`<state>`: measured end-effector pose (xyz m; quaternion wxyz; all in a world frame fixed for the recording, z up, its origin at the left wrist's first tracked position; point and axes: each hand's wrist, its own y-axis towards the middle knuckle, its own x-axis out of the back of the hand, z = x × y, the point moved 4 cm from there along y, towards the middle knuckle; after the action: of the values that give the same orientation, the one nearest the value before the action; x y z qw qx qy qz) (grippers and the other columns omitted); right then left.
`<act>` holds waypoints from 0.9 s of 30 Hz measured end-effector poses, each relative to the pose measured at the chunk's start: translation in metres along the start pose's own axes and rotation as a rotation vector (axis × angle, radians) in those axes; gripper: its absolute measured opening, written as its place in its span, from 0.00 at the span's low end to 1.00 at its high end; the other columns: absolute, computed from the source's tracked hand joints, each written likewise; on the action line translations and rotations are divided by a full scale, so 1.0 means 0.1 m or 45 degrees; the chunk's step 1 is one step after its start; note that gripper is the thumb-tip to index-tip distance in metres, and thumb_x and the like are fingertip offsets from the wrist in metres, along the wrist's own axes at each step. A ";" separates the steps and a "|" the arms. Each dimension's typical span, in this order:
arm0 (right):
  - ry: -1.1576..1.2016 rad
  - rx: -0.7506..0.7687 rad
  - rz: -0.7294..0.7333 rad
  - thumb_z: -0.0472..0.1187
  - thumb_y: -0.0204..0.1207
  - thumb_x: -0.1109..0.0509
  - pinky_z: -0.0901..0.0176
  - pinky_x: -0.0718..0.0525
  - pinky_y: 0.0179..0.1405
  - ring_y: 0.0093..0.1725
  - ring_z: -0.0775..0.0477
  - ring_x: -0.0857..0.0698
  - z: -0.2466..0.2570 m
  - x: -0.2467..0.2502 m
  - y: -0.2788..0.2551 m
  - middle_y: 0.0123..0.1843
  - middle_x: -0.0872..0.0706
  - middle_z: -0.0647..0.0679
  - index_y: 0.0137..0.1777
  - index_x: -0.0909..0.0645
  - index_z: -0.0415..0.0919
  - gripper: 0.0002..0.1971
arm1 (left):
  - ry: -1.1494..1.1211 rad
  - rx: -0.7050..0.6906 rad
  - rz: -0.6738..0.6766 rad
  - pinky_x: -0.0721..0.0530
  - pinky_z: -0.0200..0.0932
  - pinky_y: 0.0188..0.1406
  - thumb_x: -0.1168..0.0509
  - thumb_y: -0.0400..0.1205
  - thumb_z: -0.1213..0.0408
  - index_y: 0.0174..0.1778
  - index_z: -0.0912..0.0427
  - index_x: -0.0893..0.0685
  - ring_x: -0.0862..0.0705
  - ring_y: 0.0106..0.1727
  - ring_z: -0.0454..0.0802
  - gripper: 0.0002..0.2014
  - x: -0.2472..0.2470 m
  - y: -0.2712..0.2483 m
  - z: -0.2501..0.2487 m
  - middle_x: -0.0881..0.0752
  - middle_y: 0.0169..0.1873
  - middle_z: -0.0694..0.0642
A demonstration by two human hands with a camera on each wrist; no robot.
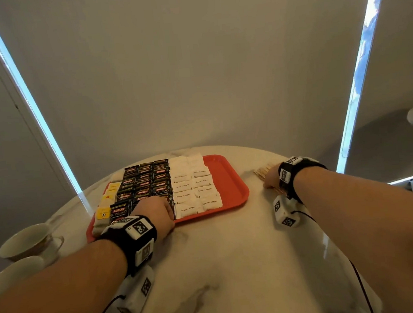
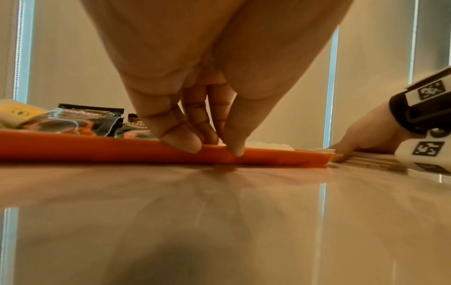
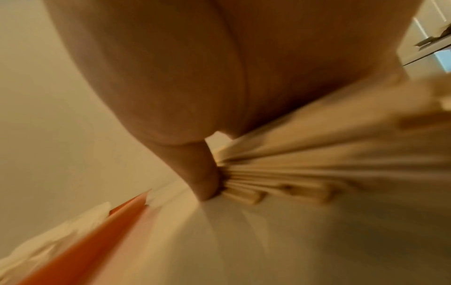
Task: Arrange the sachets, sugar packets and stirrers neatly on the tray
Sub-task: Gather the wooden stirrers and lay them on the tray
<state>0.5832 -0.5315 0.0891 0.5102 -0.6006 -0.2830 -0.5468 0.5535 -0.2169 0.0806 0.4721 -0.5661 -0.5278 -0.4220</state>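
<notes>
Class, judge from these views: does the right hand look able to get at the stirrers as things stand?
Probably yes. The right hand already rests on the stirrers on the table, beside the tray; nothing lies between them.

One red tray (image 1: 229,176). White sugar packets (image 1: 194,187): two columns, about twelve showing. Black coffee sachets (image 1: 147,181): three columns, exact count unclear. Yellow sachets (image 1: 108,197): about three. Two cups (image 1: 25,240). Wooden stirrers (image 3: 305,164): one bundle, uncountable.
</notes>
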 end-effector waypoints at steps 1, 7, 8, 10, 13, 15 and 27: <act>0.013 0.002 0.013 0.43 0.87 0.34 0.51 0.25 0.73 0.78 0.36 0.24 0.00 -0.02 0.01 0.80 0.23 0.37 0.79 0.25 0.34 0.23 | -0.024 0.011 0.004 0.14 0.43 0.59 0.27 0.83 0.64 0.49 0.48 0.10 0.14 0.55 0.48 0.05 0.00 0.03 0.01 0.12 0.52 0.48; -0.052 0.012 -0.020 0.52 0.90 0.40 0.54 0.26 0.72 0.79 0.38 0.25 0.06 -0.18 -0.24 0.83 0.28 0.38 0.88 0.45 0.36 0.34 | -0.076 0.036 -0.041 0.14 0.46 0.64 0.30 0.83 0.69 0.49 0.50 0.07 0.13 0.60 0.51 0.10 0.01 0.12 0.06 0.10 0.56 0.49; -0.083 0.026 0.003 0.53 0.88 0.38 0.53 0.24 0.70 0.77 0.38 0.24 0.07 -0.23 -0.29 0.82 0.28 0.37 0.90 0.50 0.38 0.38 | -0.067 0.039 -0.048 0.14 0.48 0.65 0.30 0.83 0.68 0.51 0.51 0.07 0.13 0.60 0.52 0.09 0.02 0.12 0.06 0.09 0.57 0.50; -0.115 0.048 0.069 0.55 0.86 0.37 0.52 0.23 0.66 0.76 0.36 0.23 0.08 -0.34 -0.45 0.83 0.29 0.36 0.91 0.57 0.44 0.43 | -0.018 0.027 -0.047 0.14 0.50 0.67 0.32 0.85 0.66 0.56 0.54 0.07 0.13 0.62 0.54 0.10 0.01 0.12 0.05 0.10 0.61 0.53; -0.211 0.109 0.134 0.60 0.84 0.37 0.49 0.23 0.63 0.77 0.34 0.24 0.10 -0.51 -0.73 0.86 0.34 0.37 0.91 0.60 0.50 0.44 | 0.173 -0.028 0.011 0.15 0.49 0.69 0.36 0.88 0.65 0.66 0.56 0.10 0.14 0.67 0.55 0.14 0.00 0.10 0.00 0.12 0.67 0.56; -0.275 0.163 0.137 0.62 0.83 0.38 0.46 0.24 0.69 0.80 0.34 0.27 0.09 -0.60 -0.93 0.89 0.39 0.40 0.91 0.59 0.52 0.44 | 0.273 -0.052 0.049 0.14 0.48 0.65 0.37 0.88 0.64 0.66 0.57 0.11 0.14 0.65 0.56 0.14 0.00 0.09 -0.02 0.12 0.65 0.56; -0.412 0.606 0.318 0.64 0.84 0.41 0.33 0.50 0.87 0.91 0.39 0.56 0.55 -1.06 -1.91 0.92 0.62 0.50 0.88 0.68 0.61 0.44 | 0.490 -0.181 0.130 0.17 0.47 0.70 0.38 0.89 0.64 0.73 0.54 0.14 0.16 0.69 0.56 0.17 0.08 -0.13 -0.06 0.14 0.71 0.55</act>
<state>0.4061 -0.3968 0.0534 0.6480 -0.5736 -0.4046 -0.2957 0.5416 -0.2209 0.0904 0.5438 -0.5331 -0.3675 -0.5339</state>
